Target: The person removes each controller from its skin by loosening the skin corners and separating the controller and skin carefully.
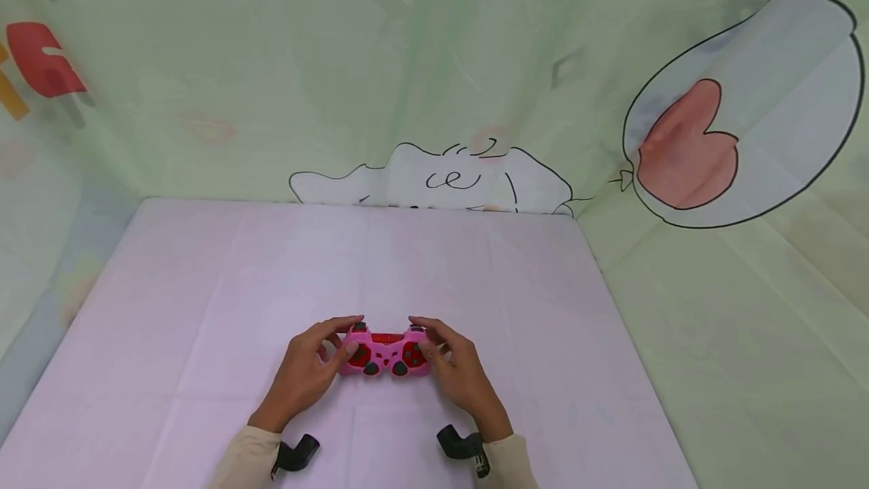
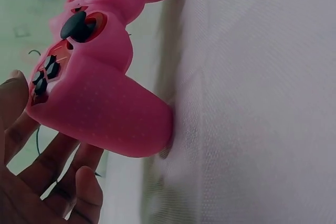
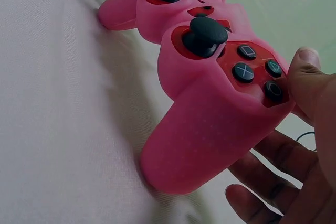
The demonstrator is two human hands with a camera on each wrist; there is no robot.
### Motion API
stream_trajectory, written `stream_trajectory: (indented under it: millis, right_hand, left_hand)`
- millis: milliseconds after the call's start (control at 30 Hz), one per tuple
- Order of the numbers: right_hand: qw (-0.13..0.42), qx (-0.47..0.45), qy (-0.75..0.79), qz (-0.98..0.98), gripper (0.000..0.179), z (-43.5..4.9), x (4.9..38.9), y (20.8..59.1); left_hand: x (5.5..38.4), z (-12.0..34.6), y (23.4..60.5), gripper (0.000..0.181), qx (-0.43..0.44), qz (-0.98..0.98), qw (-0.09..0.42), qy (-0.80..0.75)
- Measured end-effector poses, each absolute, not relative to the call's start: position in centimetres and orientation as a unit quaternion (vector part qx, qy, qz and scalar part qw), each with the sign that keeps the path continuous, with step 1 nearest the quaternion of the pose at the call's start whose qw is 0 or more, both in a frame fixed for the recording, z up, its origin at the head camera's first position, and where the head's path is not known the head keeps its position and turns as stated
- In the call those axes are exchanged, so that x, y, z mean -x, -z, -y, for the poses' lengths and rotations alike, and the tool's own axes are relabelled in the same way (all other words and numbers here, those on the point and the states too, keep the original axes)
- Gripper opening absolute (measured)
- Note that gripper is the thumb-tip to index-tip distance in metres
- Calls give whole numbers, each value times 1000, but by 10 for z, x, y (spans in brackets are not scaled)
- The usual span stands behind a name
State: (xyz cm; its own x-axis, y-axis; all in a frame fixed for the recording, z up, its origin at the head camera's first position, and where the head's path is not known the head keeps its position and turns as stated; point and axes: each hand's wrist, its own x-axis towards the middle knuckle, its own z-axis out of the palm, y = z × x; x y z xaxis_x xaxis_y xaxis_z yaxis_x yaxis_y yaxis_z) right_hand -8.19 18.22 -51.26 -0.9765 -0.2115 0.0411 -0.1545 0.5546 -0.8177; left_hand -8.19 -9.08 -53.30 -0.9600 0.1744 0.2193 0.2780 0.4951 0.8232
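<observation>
A red game controller in a pink cover [image 1: 387,345] is held between both hands over the pale table, its sticks and buttons facing up. My left hand [image 1: 307,368] grips its left end, thumb on the edge near the direction buttons and index finger at the top shoulder. On the other end, my right hand [image 1: 463,370] has its thumb beside the shape buttons and its index finger at the shoulder. In the left wrist view, the controller's handle [image 2: 121,114] touches or nearly touches the cloth. The right wrist view shows the other handle [image 3: 194,140] down at the cloth too.
A pale pink-white cloth covers the table [image 1: 271,270]. Green printed curtain [image 1: 305,74] rises behind and at the sides, with a balloon and heart drawing [image 1: 753,119] at right. Black wrist mounts [image 1: 296,453] sit at both sleeves.
</observation>
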Motion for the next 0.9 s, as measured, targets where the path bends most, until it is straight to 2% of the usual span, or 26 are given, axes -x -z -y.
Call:
stream_trajectory:
  millis: [300, 900]
  right_hand:
    - [42, 105, 466, -877, 35, -182, 82, 508]
    - [17, 110, 488, -866, 35, -180, 79, 501]
  left_hand:
    - [80, 90, 528, 34, 124, 867, 41, 482]
    - [80, 92, 524, 37, 152, 846, 87, 504]
